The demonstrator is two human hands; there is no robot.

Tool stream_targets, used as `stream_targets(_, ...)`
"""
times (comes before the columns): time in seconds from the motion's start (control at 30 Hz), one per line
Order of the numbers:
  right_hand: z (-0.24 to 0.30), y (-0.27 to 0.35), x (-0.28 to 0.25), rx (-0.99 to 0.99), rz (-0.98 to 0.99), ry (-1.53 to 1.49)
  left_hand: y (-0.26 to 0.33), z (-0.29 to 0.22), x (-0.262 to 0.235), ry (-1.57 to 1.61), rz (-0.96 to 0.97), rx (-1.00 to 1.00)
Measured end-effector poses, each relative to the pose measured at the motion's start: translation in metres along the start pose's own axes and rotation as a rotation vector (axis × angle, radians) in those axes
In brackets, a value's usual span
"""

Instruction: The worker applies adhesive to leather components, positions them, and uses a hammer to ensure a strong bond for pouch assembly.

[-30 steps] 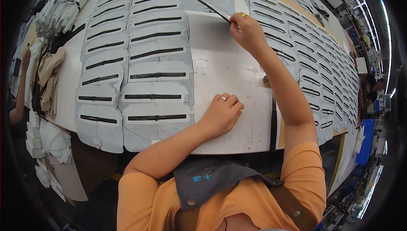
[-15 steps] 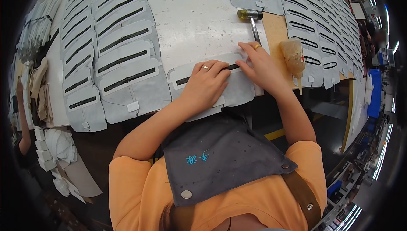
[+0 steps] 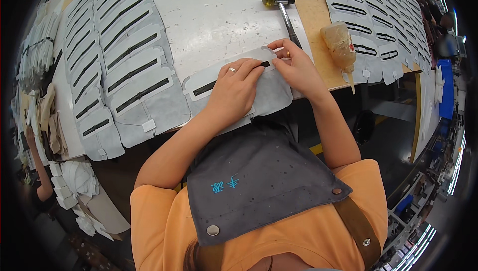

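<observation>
Orange short-sleeved shirt, grey snap-studded apron, brown straps, finger ring.

Under your hands lies a grey panel (image 3: 209, 84), flat at the near edge of the white worktable (image 3: 219, 17), its lower part hanging past that edge. A narrow black strip (image 3: 205, 88) runs lengthwise along its slot, partly hidden by your fingers.

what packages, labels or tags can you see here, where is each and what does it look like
Glue bottle: lying on the brown board right of the right hand, translucent amber with a red label, long nozzle pointing toward the table edge.
White tag: small pale square on a grey cut piece, left of the left hand.
Apron: grey, small blue embroidered mark on the bib.
</observation>
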State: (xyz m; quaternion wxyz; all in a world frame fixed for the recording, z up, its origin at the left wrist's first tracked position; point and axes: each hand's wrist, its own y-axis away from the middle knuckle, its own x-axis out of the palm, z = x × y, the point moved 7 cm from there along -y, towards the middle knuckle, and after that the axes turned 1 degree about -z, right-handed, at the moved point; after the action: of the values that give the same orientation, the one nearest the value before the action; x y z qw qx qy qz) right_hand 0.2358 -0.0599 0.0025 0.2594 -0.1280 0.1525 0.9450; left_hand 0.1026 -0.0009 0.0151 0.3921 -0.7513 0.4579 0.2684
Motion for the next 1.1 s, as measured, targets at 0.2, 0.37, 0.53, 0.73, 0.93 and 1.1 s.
stream_targets(0.2,-0.009,-0.004,0.010,0.166,0.123,-0.174,-0.002,-0.002,0.000,-0.064,0.032,0.024)
stream_targets(0.37,0.000,0.005,0.004,-0.036,-0.041,-0.016,-0.005,0.002,-0.001,0.046,0.087,-0.051)
stream_targets(0.53,0.030,0.045,-0.003,-0.481,-0.290,0.658,-0.006,0.006,0.001,0.028,0.130,-0.108)
stream_targets(0.73,0.024,0.061,0.009,-0.567,-0.344,0.908,-0.009,0.002,0.000,-0.037,0.119,-0.087)
stream_targets(0.93,0.022,0.063,0.009,-0.591,-0.349,0.928,-0.010,0.000,0.002,-0.094,0.135,-0.051)
stream_targets(1.1,0.022,0.065,0.009,-0.593,-0.357,0.962,-0.019,0.000,0.006,-0.191,0.214,-0.012)
